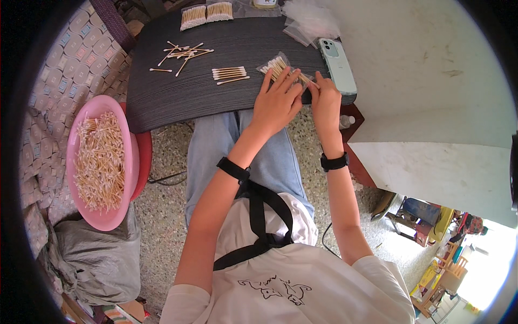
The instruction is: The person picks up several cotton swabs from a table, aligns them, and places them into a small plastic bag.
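A small clear plastic bag of cotton swabs (277, 66) lies near the table's right front edge. Over it rests my left hand (274, 108), fingers stretched out and apart, their tips on the bag. At the bag's right end my right hand (326, 102) is closed in a pinch on the plastic; its fingertips partly hide what is between them. Left of the bag, several cotton swabs (230, 72) lie side by side in a neat row. Farther left is a loose, crossed heap of cotton swabs (186, 53), with a single swab (161, 70) apart from it.
Two filled swab bags (206, 15) lie at the table's far edge. Clear empty bags (311, 21) and a pale green phone (338, 65) are at the right. A pink basin (127, 162) full of loose swabs stands left of the dark table (156, 102). A pale wall adjoins the right.
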A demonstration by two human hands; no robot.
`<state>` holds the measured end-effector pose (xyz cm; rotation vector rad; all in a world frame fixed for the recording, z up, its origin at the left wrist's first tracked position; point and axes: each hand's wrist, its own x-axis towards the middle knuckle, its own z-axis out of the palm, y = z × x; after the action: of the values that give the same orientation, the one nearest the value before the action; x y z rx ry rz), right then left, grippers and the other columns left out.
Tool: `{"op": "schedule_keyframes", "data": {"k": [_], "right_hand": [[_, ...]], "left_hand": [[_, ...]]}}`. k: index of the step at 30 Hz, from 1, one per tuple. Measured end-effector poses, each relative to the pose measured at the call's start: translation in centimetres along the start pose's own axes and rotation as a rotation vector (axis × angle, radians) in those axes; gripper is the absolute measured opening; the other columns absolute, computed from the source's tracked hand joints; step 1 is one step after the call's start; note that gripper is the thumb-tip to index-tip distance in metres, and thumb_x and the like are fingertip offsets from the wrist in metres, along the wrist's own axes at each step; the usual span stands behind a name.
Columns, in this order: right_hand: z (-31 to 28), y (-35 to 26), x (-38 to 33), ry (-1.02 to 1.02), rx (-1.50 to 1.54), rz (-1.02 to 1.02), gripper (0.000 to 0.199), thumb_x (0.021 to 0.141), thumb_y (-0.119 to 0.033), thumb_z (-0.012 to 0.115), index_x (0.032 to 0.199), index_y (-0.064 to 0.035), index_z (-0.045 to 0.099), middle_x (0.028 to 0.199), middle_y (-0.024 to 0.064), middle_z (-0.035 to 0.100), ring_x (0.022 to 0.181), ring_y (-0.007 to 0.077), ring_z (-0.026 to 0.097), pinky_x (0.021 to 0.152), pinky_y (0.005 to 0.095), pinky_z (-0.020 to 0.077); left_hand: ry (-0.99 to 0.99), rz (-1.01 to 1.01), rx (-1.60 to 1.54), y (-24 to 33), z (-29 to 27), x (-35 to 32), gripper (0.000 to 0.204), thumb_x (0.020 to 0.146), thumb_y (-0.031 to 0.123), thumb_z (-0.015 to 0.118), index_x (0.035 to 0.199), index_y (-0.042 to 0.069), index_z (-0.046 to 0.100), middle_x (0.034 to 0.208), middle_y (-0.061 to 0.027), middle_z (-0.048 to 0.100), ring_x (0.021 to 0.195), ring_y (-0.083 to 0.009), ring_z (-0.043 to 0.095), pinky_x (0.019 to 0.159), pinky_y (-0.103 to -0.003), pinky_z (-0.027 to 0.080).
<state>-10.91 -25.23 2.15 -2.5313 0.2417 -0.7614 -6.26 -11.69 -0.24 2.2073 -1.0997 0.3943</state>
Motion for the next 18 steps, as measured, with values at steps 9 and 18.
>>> {"op": "schedule_keyframes", "data": {"k": [9, 18], "right_hand": [[0.1, -0.5, 0.5, 0.008, 0.198, 0.145, 0.022, 0.083, -0.002, 0.060, 0.104, 0.0046, 0.056, 0.079, 0.0211, 0.060, 0.072, 0.0379, 0.060, 0.064, 0.0426, 0.0470], [0.8, -0.3, 0.2, 0.107, 0.096, 0.024, 0.017, 0.082, -0.005, 0.064, 0.098, 0.0014, 0.059, 0.085, 0.0180, 0.059, 0.069, 0.0356, 0.061, 0.063, 0.0404, 0.0493]], "left_hand": [[0.000, 0.057, -0.007, -0.2, 0.1, -0.3, 0.014, 0.090, 0.020, 0.049, 0.092, 0.009, 0.058, 0.141, -0.0044, 0.046, 0.136, -0.0255, 0.034, 0.115, -0.050, 0.017], [0.011, 0.030, -0.086, -0.2, -0.1, -0.1, 0.013, 0.091, 0.018, 0.049, 0.092, 0.008, 0.057, 0.136, -0.0068, 0.051, 0.132, -0.0270, 0.039, 0.114, -0.050, 0.017]]}}
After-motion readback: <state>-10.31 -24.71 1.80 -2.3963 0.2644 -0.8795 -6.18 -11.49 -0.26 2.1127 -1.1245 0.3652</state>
